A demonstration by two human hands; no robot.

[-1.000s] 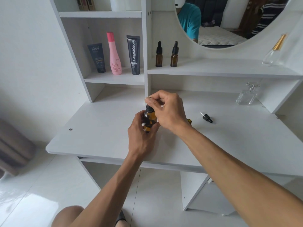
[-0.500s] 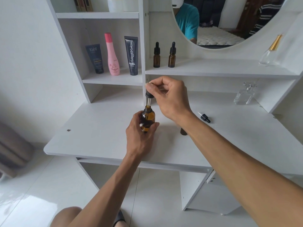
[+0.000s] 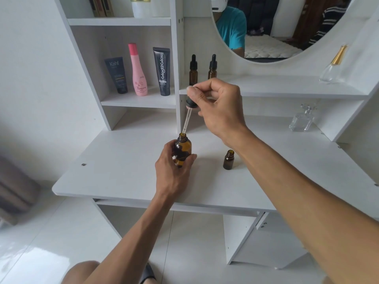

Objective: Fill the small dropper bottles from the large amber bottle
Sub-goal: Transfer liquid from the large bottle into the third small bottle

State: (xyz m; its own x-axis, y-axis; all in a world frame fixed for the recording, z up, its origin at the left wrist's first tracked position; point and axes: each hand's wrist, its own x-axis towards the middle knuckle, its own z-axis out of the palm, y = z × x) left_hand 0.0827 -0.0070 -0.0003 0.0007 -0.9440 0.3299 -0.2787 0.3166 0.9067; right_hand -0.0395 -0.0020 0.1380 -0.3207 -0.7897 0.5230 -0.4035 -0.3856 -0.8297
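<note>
My left hand (image 3: 174, 173) grips the large amber bottle (image 3: 183, 147), upright on the white desk (image 3: 123, 171). My right hand (image 3: 217, 107) pinches the black bulb of its dropper (image 3: 187, 117); the glass pipette is lifted almost out, and only its tip is at the bottle's mouth. A small amber bottle (image 3: 228, 159) stands uncapped on the desk just right of the big one, below my right wrist. Two capped small dropper bottles (image 3: 193, 69) (image 3: 212, 67) stand on the shelf behind my right hand.
Three cosmetic containers, a dark tube (image 3: 117, 75), a pink bottle (image 3: 138, 71) and a black tube (image 3: 163, 72), stand in the left shelf bay. Clear glass perfume bottles sit at the right on the desk (image 3: 302, 119) and on the upper shelf (image 3: 333, 66). A round mirror (image 3: 266, 27) hangs above.
My right hand unscrewed the dropper and raised it, drawing the pipette up out of the large bottle. As my arm rose, the small open bottle came into full view.
</note>
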